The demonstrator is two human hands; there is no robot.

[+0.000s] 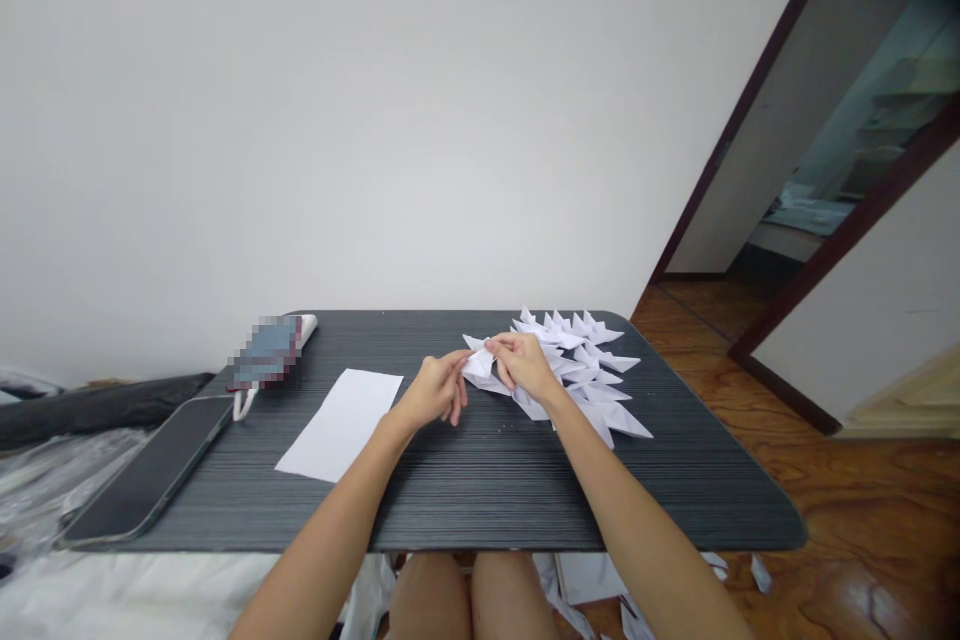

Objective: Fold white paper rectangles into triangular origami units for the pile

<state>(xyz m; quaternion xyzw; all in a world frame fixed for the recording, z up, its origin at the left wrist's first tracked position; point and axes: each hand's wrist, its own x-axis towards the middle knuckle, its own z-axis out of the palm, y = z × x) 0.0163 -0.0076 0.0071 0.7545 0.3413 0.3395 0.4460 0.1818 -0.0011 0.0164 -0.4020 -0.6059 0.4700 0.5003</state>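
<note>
Several folded white paper boats (600,390) lie in a cluster on the right part of the dark table (480,490). At the cluster's left edge, a folded paper boat (480,366) is between my two hands. My left hand (439,388) touches its left side with thumb and index finger together, the other fingers loosely curled. My right hand (521,361) pinches the boat's top right part, its fingertips partly over the paper. A flat white paper sheet (341,425) lies on the table to the left of my left forearm.
A phone with a blurred screen (270,350) leans on a white object with a cable at the table's back left. A dark tablet-like device (154,470) lies along the left edge. Paper scraps (760,572) are on the floor. A wall stands behind the table.
</note>
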